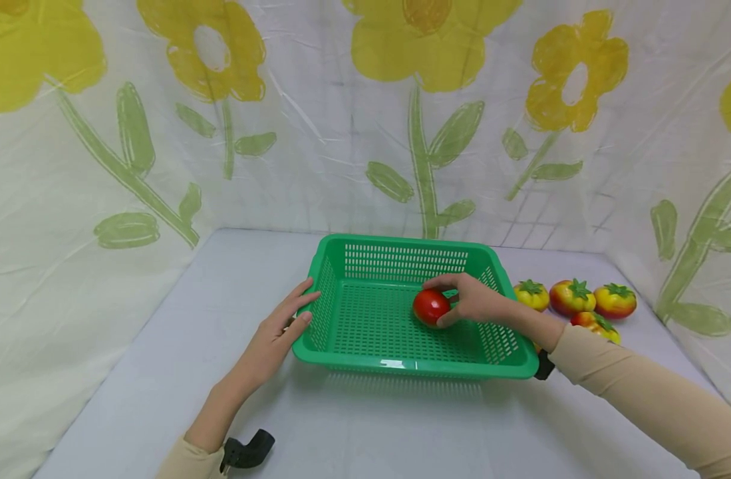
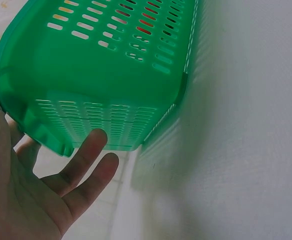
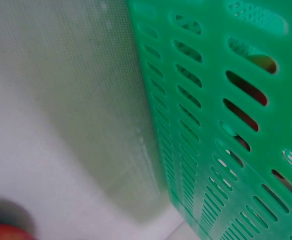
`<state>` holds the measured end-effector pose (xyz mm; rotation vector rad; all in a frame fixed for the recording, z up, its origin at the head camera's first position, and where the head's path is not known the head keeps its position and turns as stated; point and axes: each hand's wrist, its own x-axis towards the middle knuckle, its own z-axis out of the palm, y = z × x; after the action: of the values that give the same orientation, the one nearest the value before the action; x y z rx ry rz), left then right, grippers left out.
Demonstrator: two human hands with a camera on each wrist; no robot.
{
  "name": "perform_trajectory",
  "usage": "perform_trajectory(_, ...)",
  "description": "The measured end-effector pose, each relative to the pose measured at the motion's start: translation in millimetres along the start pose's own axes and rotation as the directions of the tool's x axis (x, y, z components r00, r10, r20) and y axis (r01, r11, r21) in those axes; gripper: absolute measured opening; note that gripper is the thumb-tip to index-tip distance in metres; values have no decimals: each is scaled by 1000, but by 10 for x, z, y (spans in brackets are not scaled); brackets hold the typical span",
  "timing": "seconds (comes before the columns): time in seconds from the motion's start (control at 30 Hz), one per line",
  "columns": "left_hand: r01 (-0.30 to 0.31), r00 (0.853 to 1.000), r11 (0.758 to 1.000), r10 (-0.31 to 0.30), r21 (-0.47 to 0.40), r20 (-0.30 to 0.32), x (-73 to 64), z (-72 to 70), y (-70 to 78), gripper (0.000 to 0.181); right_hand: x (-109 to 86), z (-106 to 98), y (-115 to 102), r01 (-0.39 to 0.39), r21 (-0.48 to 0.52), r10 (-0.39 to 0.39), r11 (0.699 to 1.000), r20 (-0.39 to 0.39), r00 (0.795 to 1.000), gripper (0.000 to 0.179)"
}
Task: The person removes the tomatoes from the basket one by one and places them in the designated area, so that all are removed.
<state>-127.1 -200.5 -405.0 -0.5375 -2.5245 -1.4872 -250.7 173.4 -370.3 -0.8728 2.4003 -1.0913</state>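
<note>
A green plastic basket [image 1: 395,367] with slotted walls sits on the table. Inside it, toward the right, my right hand [image 1: 469,299] holds a glossy red tomato [image 1: 430,307] between thumb and fingers, low over the slotted floor. The right forearm crosses the basket's right rim. At the opposite end, my left hand [image 1: 283,322] rests on the left rim with its fingers loosely extended. In the left wrist view, two fingers of the left hand [image 2: 31,205] stretch along the outside of the basket [image 2: 86,75], while the others pass behind the rim. The right wrist view shows only the basket's outer wall [image 3: 206,100].
Just right of the basket are several red-and-yellow tomatoes [image 1: 571,297] with green leafy tops, partly behind the right forearm. The pale table [image 1: 161,372] meets a white curtain [image 1: 317,133] with painted yellow flowers at the back and sides.
</note>
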Motion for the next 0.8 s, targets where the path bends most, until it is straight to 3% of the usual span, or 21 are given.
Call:
perform_trajectory(0.23, 3, 1000, 1000, -3, 0, 0, 0, -1, 11, 43, -15, 1, -7, 41, -23, -41, 999, -3, 999, 63)
perform_trajectory(0.8, 8, 1000, 1000, -8, 7, -5, -6, 2, 18, 43, -7, 1, -33, 33, -3, -33, 999, -49, 998, 62)
